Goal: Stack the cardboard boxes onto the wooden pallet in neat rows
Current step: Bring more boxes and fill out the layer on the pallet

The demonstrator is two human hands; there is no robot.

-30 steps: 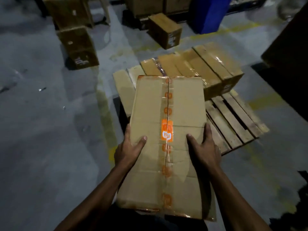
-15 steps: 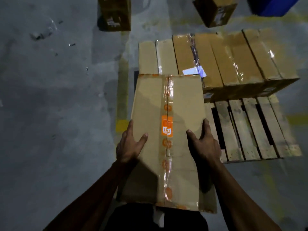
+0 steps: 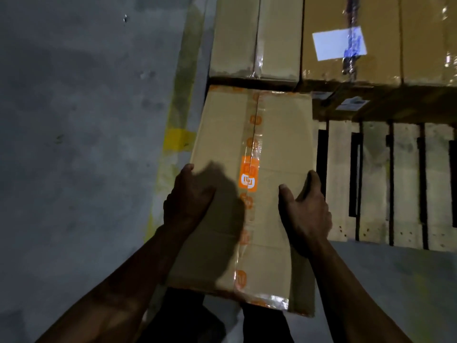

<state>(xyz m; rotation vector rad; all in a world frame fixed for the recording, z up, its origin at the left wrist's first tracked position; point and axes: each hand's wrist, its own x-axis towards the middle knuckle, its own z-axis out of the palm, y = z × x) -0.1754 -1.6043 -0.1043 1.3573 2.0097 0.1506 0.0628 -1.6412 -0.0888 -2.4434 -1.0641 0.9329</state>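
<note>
I hold a long cardboard box [image 3: 279,144] sealed with orange-printed tape, lengthwise in front of me. My left hand [image 3: 188,201] grips its left edge and my right hand [image 3: 306,214] grips its right edge, thumbs on top. The box's far end hangs over the near left corner of the wooden pallet [image 3: 376,181], close to the row of boxes [image 3: 279,38] that fills the pallet's far half. One of those boxes bears a white label [image 3: 338,43].
Bare pallet slats lie to the right of the held box. Grey concrete floor [image 3: 74,144] spreads to the left, with a worn yellow line [image 3: 178,134] running along the pallet's left side.
I have come closer to the pallet and look more steeply down. The held box has moved forward, its far end now near the stacked row. My grip is the same.
</note>
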